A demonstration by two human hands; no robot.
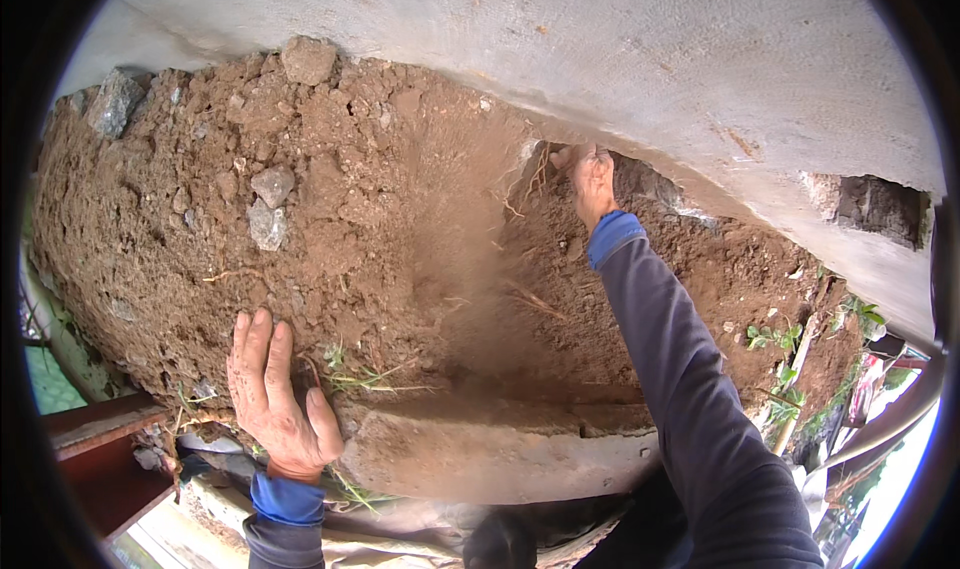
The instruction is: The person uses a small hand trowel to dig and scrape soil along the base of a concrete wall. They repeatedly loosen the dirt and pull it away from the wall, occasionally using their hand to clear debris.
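Brown soil (380, 199) is pressed by the open, flat left hand (275, 394); thin roots (535, 174) beneath the concrete slab (600, 39) are gripped by the right hand (590, 181).

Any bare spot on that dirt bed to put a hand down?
Smooth soil between the two grey stones and the right hand is bare. So is the concrete kerb right of the left hand. Crowded: rocks top left, roots by the right hand, weeds far right.
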